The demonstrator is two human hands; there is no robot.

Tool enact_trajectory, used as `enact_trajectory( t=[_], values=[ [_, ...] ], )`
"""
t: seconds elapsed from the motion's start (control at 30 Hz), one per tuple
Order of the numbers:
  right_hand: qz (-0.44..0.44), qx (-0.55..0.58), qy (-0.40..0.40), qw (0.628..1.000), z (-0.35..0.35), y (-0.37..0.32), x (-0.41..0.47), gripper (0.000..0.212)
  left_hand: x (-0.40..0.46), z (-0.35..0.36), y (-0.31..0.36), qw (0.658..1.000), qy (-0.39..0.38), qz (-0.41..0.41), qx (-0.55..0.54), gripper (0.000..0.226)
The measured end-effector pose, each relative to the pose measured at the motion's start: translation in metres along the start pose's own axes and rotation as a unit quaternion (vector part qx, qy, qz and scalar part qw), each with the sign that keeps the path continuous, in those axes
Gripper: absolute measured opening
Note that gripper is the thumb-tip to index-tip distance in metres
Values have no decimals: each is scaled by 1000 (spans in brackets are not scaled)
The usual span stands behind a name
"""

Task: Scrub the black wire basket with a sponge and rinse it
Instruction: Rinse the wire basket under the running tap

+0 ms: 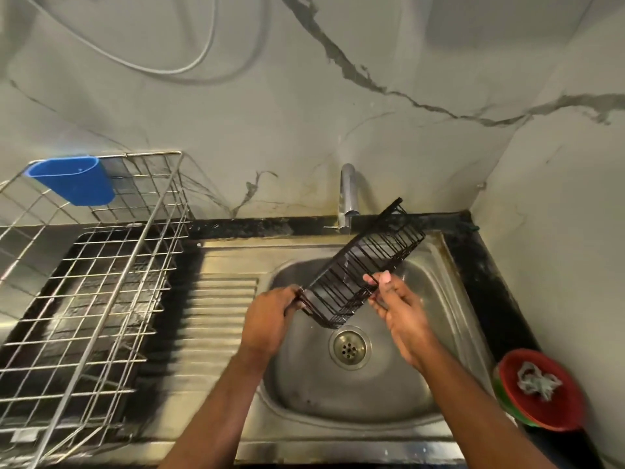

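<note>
The black wire basket point(363, 262) hangs tilted over the steel sink point(304, 394), its far end up near the tap point(348, 198). My left hand point(270, 319) grips the basket's near left corner. My right hand point(395, 306) touches the basket's right side, with fingers mostly straight and the thumb against the wires. No sponge shows in either hand. No water visibly runs from the tap.
A large silver wire dish rack point(101, 265) stands on the left counter, with a blue plastic cup point(76, 181) hung on its back rim. A red and green bowl point(537, 390) holding a crumpled scrubber sits at the right. The drain point(350, 348) lies below the basket.
</note>
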State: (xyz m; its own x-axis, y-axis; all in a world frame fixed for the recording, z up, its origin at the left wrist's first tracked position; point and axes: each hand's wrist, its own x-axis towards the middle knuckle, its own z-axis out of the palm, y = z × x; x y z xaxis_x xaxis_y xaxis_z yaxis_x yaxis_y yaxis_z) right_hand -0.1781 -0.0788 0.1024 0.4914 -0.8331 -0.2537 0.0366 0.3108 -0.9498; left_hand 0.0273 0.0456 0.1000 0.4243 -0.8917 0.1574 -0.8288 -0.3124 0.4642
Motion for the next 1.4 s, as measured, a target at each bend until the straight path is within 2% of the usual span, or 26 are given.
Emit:
enact_trajectory(
  t=[0.13,0.27,0.4,0.53,0.63,0.73,0.87,0.97,1.07,1.4],
  values=[
    [25,23,5,999,14,2,-3,51,-23,-11,6,999,-6,33,23,11],
    [50,16,27,998,21,11,-9,43,-40,-17,4,993,20,106,38,10],
    [62,22,38,997,25,15,-15,42,-51,-17,3,993,-30,115,26,36],
    [38,55,75,995,33,8,-23,46,-63,-18,13,989,-34,145,-23,20],
    [29,47,97,994,31,2,-26,51,-66,-22,27,988,-53,130,-61,19],
    [27,26,90,995,23,-3,-30,61,-61,-28,37,983,-56,120,-127,27],
    [25,15,61,998,14,-7,-39,73,-56,-33,54,959,-29,136,-247,15],
    [22,8,52,998,12,-9,-43,68,-56,-33,64,940,-10,120,-319,12],
    [15,9,61,998,8,-9,-48,64,-60,-29,69,930,-23,101,-352,11],
    [-9,64,93,994,-4,-7,-59,51,-61,-21,79,932,-37,120,-341,14]
  ],
)
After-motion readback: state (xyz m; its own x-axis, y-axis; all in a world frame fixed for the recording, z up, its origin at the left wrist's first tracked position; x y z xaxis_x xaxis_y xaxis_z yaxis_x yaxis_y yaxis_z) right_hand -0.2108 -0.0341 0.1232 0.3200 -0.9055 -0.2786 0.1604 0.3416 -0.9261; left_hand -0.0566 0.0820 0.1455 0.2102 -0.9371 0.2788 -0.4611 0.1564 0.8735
